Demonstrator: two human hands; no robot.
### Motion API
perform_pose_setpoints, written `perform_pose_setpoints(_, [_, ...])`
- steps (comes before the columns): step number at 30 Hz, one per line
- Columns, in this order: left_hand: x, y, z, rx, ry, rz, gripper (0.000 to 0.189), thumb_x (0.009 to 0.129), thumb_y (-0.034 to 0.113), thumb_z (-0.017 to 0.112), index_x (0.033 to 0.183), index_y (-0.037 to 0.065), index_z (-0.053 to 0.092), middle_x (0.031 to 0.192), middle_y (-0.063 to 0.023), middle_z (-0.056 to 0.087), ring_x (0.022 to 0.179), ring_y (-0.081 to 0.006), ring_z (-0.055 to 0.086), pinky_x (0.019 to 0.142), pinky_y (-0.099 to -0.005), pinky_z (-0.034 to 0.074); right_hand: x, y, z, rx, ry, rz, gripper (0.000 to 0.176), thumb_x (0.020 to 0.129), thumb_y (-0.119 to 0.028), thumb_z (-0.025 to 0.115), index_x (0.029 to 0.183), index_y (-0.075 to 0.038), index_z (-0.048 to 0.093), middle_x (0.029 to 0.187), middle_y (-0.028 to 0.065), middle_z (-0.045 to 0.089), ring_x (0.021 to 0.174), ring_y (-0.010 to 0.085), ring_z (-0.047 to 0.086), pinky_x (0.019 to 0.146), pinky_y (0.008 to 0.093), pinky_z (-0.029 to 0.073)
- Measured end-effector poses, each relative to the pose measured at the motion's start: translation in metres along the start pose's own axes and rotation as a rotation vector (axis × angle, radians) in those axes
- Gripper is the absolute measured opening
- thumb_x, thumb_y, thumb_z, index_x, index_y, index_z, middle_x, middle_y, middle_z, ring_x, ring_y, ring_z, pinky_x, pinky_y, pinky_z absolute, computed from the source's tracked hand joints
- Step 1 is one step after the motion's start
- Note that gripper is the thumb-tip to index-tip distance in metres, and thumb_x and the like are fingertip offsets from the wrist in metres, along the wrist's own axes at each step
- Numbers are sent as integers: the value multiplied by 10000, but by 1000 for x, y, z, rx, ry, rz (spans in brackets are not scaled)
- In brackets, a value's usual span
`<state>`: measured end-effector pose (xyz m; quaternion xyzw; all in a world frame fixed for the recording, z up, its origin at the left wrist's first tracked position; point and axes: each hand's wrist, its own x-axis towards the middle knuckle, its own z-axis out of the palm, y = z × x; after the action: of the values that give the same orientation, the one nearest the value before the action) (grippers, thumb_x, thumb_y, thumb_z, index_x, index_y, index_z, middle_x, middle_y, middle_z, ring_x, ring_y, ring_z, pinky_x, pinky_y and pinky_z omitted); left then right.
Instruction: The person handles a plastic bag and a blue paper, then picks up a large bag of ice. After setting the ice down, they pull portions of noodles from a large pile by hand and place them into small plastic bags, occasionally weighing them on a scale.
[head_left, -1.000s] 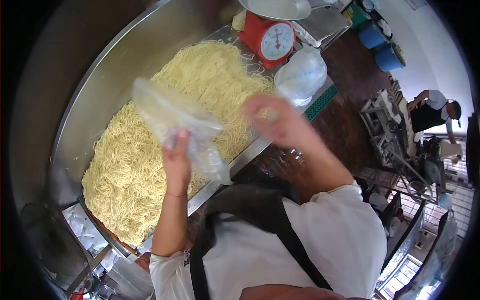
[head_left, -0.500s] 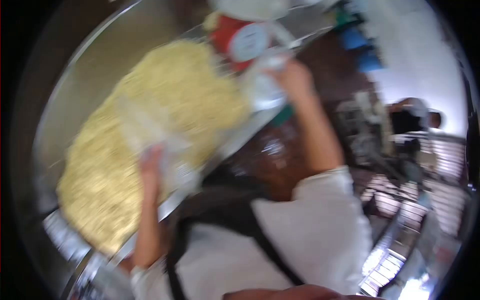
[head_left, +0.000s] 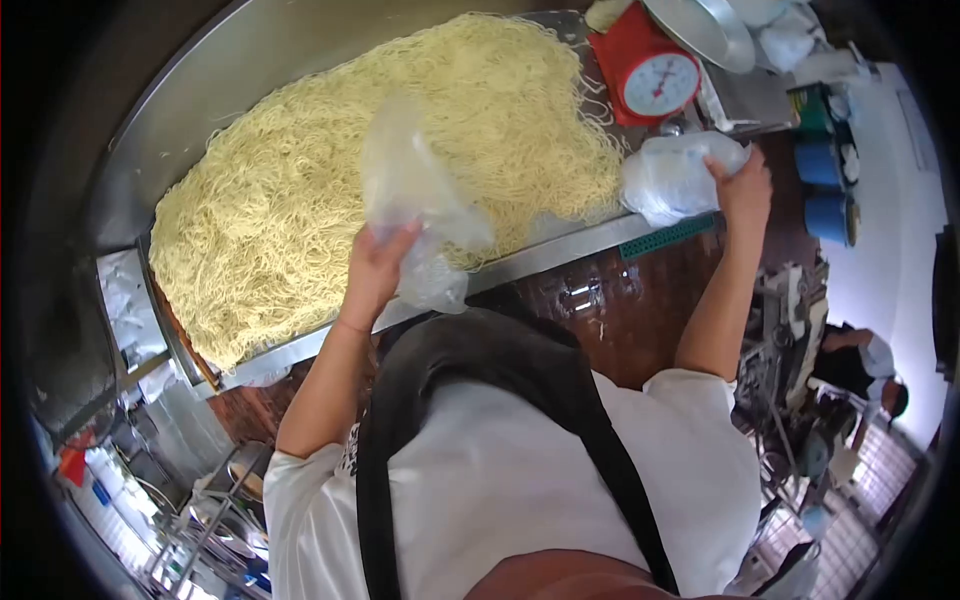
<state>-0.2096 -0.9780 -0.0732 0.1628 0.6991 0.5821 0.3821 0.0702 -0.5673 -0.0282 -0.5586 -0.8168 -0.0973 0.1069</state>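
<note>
My left hand is closed on a clear plastic bag, which stands up limply over a wide heap of pale yellow noodles. The bag's lower part hangs past the front rim of the metal table. Over at the right, my right hand grips the edge of a bundle of clear plastic bags. That bundle lies at the table's front right corner, beside the noodles and just below a red dial scale. My right fingertips are partly hidden by the plastic.
A metal pan tops the scale. Blue tins stand at the far right, and a green strip runs along the table's front edge. Another person is in the background at right. Racks stand lower left.
The view has turned and sharpened. My right hand remains at the bundle of bags. My left hand keeps hold of its plastic bag above the noodles.
</note>
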Motion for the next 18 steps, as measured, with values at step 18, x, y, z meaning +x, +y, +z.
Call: perform_pose_setpoints(18, [-40,-28,-134,143,108,268,446,935,158,668,1326,25,498,1083,-67,606,923,-166,601,872,-318,487,-253,-378,-43,1099,-453,-586,239,877,-49,635,1110,-65,583,835,81,647,723,158,628,606,323,481])
